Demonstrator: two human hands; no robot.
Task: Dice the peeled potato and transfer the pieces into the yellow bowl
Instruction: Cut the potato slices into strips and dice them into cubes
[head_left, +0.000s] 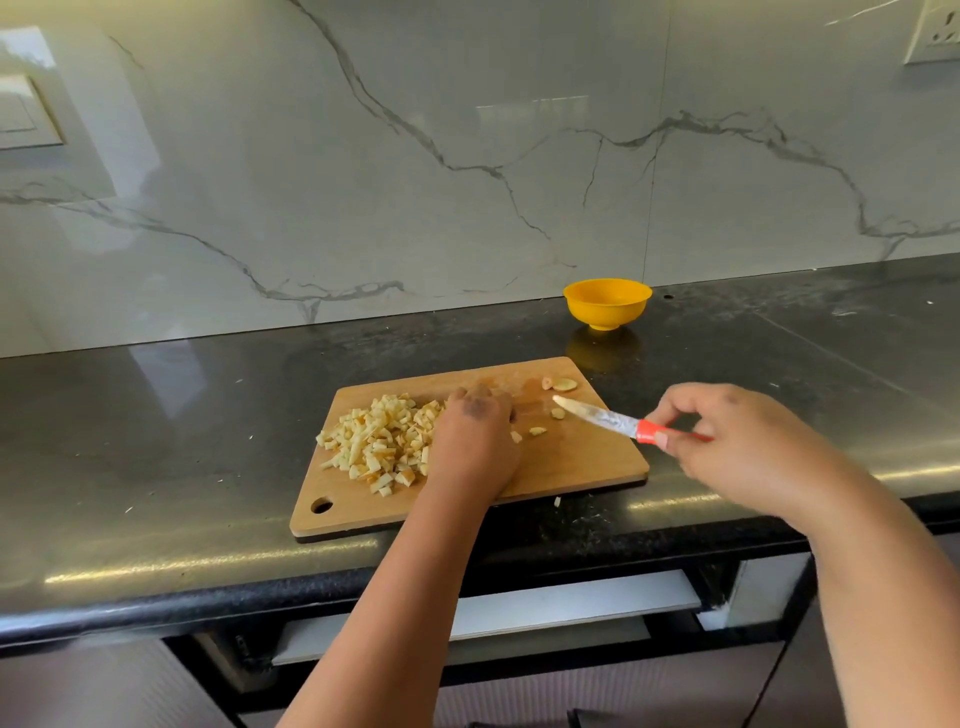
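Head-worn view, downward over counter (156, 415)

Counter (208, 415): dark polished stone, glossy, speckled. Backsplash (363, 182): glossy veined marble-look slab. Cutting board (582, 457): smooth matt wood. Yellow bowl (607, 303): shiny plastic. Knife (618, 422): metal blade smeared with residue, red plastic handle. Diced potato (379, 441): pale, moist.
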